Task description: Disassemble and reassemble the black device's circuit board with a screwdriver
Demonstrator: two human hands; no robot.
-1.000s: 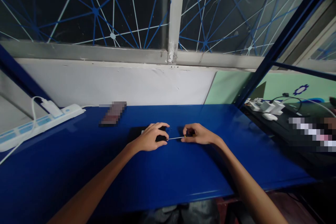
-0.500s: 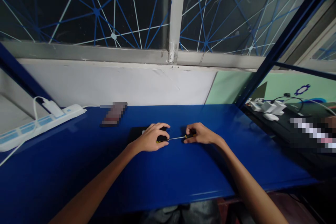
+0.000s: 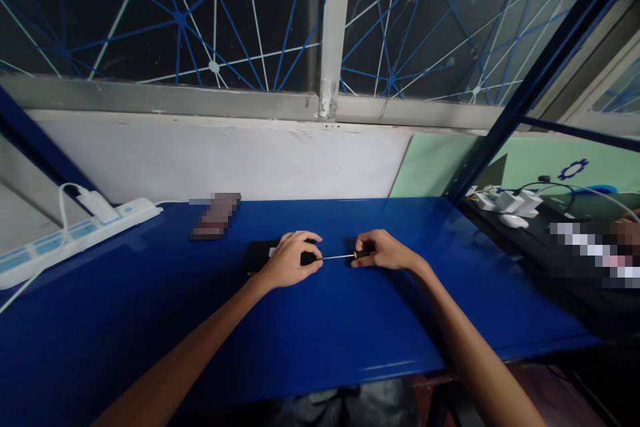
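Observation:
My left hand lies curled over the right end of a flat black device on the blue table, fingers wrapped on it. My right hand is closed on the black and yellow handle of a thin screwdriver. The metal shaft runs level to the left, and its tip meets the black device just under my left fingers. Both forearms reach in from the bottom of the view.
A white power strip with a plugged charger lies at the table's back left. A blurred-out flat object rests behind my left hand. Right of a blue post, a dark bench carries white chargers and cables. A white wall and window run behind.
Both hands shifted very slightly; the screwdriver handle's yellow band shows a little more than a second ago. The shaft stays against the black device.

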